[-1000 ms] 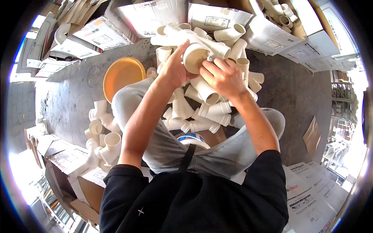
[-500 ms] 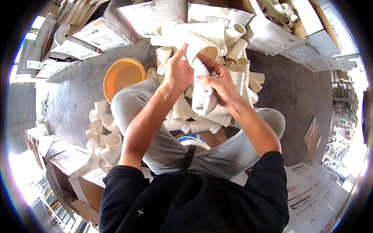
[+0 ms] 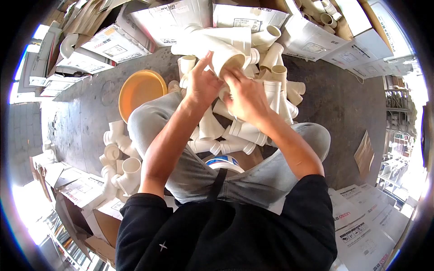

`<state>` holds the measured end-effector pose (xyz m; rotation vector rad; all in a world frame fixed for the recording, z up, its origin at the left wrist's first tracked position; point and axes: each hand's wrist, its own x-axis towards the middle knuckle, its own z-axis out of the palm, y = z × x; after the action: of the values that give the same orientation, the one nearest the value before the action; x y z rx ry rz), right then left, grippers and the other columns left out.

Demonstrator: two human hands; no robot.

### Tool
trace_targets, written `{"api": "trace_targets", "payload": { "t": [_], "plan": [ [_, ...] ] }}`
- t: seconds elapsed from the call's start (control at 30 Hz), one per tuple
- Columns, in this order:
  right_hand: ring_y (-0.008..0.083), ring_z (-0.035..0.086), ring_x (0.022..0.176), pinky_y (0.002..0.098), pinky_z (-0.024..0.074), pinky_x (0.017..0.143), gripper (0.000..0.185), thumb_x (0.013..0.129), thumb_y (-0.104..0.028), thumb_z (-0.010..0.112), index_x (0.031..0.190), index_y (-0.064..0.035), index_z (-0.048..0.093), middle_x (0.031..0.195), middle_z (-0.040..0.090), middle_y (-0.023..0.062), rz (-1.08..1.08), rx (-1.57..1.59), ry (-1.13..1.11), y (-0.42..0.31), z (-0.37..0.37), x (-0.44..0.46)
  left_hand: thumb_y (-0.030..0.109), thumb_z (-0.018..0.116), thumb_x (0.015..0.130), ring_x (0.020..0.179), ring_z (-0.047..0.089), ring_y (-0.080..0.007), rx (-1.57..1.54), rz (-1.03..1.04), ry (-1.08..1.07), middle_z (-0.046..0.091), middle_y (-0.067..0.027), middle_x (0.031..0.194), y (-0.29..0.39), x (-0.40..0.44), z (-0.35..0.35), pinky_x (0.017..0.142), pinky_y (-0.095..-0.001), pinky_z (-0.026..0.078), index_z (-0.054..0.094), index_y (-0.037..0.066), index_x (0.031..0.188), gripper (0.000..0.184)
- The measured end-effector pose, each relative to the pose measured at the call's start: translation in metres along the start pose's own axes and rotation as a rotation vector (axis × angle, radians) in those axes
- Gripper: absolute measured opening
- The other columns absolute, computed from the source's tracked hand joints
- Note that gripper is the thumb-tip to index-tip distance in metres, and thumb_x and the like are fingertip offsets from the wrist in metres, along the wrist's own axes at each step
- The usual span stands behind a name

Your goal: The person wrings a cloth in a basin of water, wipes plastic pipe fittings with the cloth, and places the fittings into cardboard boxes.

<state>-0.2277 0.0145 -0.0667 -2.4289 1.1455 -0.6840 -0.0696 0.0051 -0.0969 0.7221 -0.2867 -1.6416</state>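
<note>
A large white plastic pipe fitting [image 3: 216,49] is tilted with its round mouth toward me, above a pile of similar fittings. My left hand [image 3: 203,83] holds it at the near side, thumb raised along its wall and the other fingers partly hidden. My right hand [image 3: 247,97] is at the mouth, back of the hand toward me. Its bent fingertips reach into the opening, and what they hold is hidden. The grey-white cloth seen earlier does not show clearly now.
White fittings [image 3: 246,131] lie heaped between my legs, more [image 3: 130,169] at the left. An orange basin [image 3: 122,97] stands left of the pile. Cardboard boxes [image 3: 251,19] line the far side, one [image 3: 348,34] filled with fittings. A white bucket [image 3: 224,166] is between my thighs.
My right hand has turned over and moved slightly left to the fitting's mouth. The cloth that hung from it has gone out of sight. The fitting has shifted slightly left.
</note>
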Motion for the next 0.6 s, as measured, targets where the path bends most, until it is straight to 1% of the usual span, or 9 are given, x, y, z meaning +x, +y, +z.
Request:
{"api": "trace_targets", "payload": {
  "t": [0.07,0.13,0.17,0.2,0.3,0.37,0.4,0.5,0.6],
  "plan": [
    [0.0239,0.07,0.108,0.0362,0.0567,0.091,0.063,0.077,-0.008,0.076,0.137,-0.0008,0.057,0.127,0.066,0.0148,0.173,0.639,-0.125,0.001,-0.009,0.004,0.045,0.056,0.101,0.122,0.063,-0.0345,-0.089,-0.014,-0.114,0.061,-0.0207,0.136,-0.001,0.0,-0.001,0.107,-0.0501,0.05,0.042,0.005,0.148,0.064],
    [0.0202,0.064,0.115,0.0345,0.0538,0.098,0.081,0.075,-0.009,0.08,0.148,-0.0019,0.047,0.131,0.064,0.0137,0.291,1.218,-0.06,0.0,-0.01,0.008,0.049,0.052,0.103,0.119,0.064,-0.0337,-0.119,0.018,-0.113,0.061,-0.0197,0.135,0.001,0.001,0.003,0.105,-0.0476,0.052,0.042,0.004,0.149,0.065],
    [0.0235,0.063,0.119,0.0356,0.0575,0.094,0.083,0.072,0.001,0.08,0.146,0.0013,0.043,0.139,0.058,0.0165,0.494,1.485,-0.149,0.001,-0.02,0.009,0.051,0.051,0.103,0.119,0.064,-0.033,-0.077,0.038,-0.134,0.062,-0.0189,0.135,0.005,-0.001,0.005,0.106,-0.0474,0.051,0.042,0.003,0.149,0.067],
    [0.0208,0.064,0.117,0.0322,0.0575,0.094,0.084,0.07,0.003,0.08,0.146,0.0015,0.045,0.138,0.058,0.0166,0.488,1.575,-0.148,0.0,-0.023,0.009,0.052,0.05,0.103,0.12,0.064,-0.0323,-0.034,0.058,-0.156,0.062,-0.0181,0.135,0.009,-0.003,0.008,0.107,-0.0471,0.05,0.042,0.003,0.149,0.068],
    [0.0204,0.065,0.115,0.0323,0.0584,0.094,0.083,0.07,0.007,0.075,0.148,0.0023,0.046,0.135,0.06,0.0153,0.387,1.584,-0.152,0.003,-0.029,0.008,0.054,0.048,0.104,0.124,0.063,-0.0315,0.023,0.135,-0.047,0.061,-0.0178,0.139,0.012,-0.001,0.011,0.111,-0.0464,0.048,0.041,0.001,0.15,0.071],
    [0.0203,0.067,0.112,0.0328,0.0584,0.095,0.081,0.072,0.009,0.073,0.148,0.0023,0.046,0.13,0.064,0.0141,0.406,1.561,-0.143,0.008,-0.035,0.008,0.049,0.056,0.101,0.126,0.062,-0.0313,-0.119,0.108,-0.064,0.061,-0.0177,0.138,0.011,0.007,-0.001,0.11,-0.0477,0.049,0.042,0.002,0.146,0.066],
    [0.0186,0.069,0.107,0.032,0.0585,0.094,0.072,0.076,0.011,0.068,0.145,0.0006,0.052,0.122,0.069,0.0111,0.429,1.459,-0.056,0.014,-0.033,0.009,0.046,0.06,0.1,0.127,0.061,-0.0312,-0.192,0.094,-0.074,0.061,-0.0176,0.137,0.011,0.009,-0.004,0.109,-0.0483,0.049,0.043,0.003,0.144,0.064],
    [0.0166,0.07,0.107,0.0301,0.058,0.094,0.052,0.085,0.01,0.065,0.135,-0.0022,0.062,0.12,0.071,0.0107,0.335,1.306,0.091,0.033,-0.038,0.014,0.045,0.063,0.1,0.128,0.061,-0.0314,-0.206,0.106,-0.029,0.059,-0.0174,0.139,0.01,0.014,-0.012,0.108,-0.047,0.052,0.041,0.003,0.145,0.066],
    [0.013,0.069,0.103,0.0264,0.0576,0.088,0.027,0.091,0.005,0.065,0.118,-0.0014,0.064,0.114,0.071,0.008,0.283,1.364,0.343,0.041,-0.037,0.019,0.047,0.062,0.1,0.13,0.06,-0.0313,-0.226,0.082,0.044,0.058,-0.0177,0.142,0.009,0.015,-0.013,0.111,-0.046,0.051,0.043,0.002,0.146,0.067]
  ]
}}
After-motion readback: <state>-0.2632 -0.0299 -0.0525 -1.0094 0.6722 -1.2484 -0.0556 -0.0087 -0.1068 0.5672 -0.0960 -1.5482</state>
